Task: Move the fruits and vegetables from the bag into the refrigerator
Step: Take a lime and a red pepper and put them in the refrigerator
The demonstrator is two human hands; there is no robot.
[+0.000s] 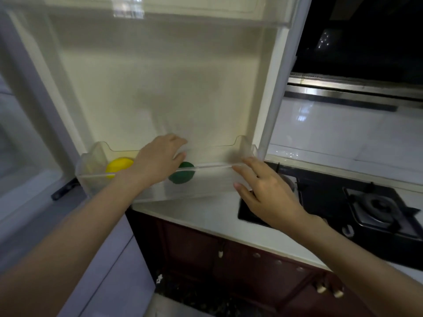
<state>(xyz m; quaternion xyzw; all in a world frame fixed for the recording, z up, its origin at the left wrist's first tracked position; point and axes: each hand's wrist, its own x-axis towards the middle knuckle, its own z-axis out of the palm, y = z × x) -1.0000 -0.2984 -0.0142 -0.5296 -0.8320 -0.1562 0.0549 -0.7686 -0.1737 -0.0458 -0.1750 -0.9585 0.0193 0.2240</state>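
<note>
While the left hand (158,159) reaches into the door shelf (206,179) beside the green fruit (182,173) — fingers hidden, grip unclear — the right hand (263,188) hovers with fingers spread; likely placing, bag next.

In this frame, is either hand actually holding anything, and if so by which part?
Neither visibly grips anything. The left hand reaches into the clear door bin, fingertips hidden, beside the green item. The right hand is spread open near the bin's front.
</note>
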